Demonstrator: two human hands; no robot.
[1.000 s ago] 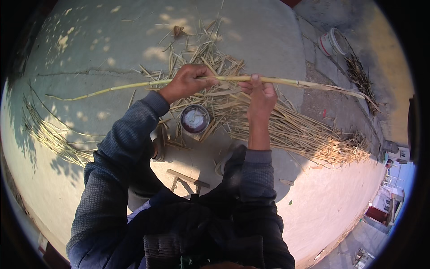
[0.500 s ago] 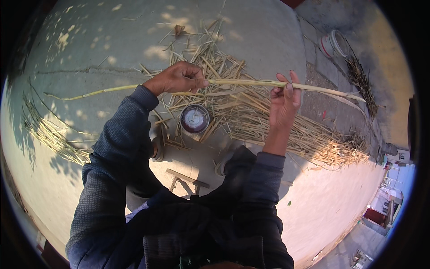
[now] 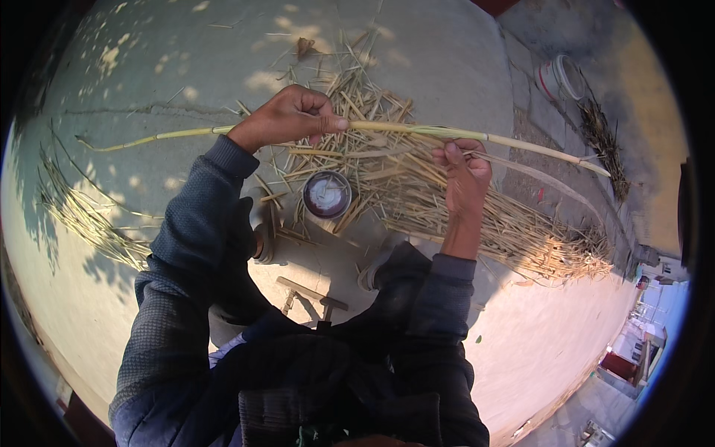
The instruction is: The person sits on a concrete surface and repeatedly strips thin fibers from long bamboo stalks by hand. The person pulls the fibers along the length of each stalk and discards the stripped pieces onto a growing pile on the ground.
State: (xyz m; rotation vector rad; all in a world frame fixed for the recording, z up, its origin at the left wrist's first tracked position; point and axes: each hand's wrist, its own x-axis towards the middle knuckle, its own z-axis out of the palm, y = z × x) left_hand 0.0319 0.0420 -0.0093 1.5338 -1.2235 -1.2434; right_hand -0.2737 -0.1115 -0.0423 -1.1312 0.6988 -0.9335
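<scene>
A long, thin, yellow-green stalk (image 3: pixel 532 145) spans the view from left to right, bowed a little. My left hand (image 3: pixel 287 118) is closed around it left of its middle, thumb along the top. My right hand (image 3: pixel 467 179) is just below the stalk, its fingers pinching a pale dry leaf (image 3: pixel 555 182). The leaf hangs away from the stalk and trails off to the right. Under my hands lies a pile of cut straw-coloured pieces (image 3: pixel 376 108). A round dark bowl (image 3: pixel 328 195) with a whitish inside stands below them, between my feet.
A bundle of straw-coloured stalks (image 3: pixel 521 231) stretches to the right. Greener stalks (image 3: pixel 89 212) lie on the left. A white bucket (image 3: pixel 560 78) and a dark bunch of dry stems (image 3: pixel 603 141) are at the far right. Near me is a small wooden stool (image 3: pixel 311 293).
My right hand has moved down off the stalk, its fingers closing on the leaf, which now stands further from the stalk. My left hand keeps its grip and has risen slightly.
</scene>
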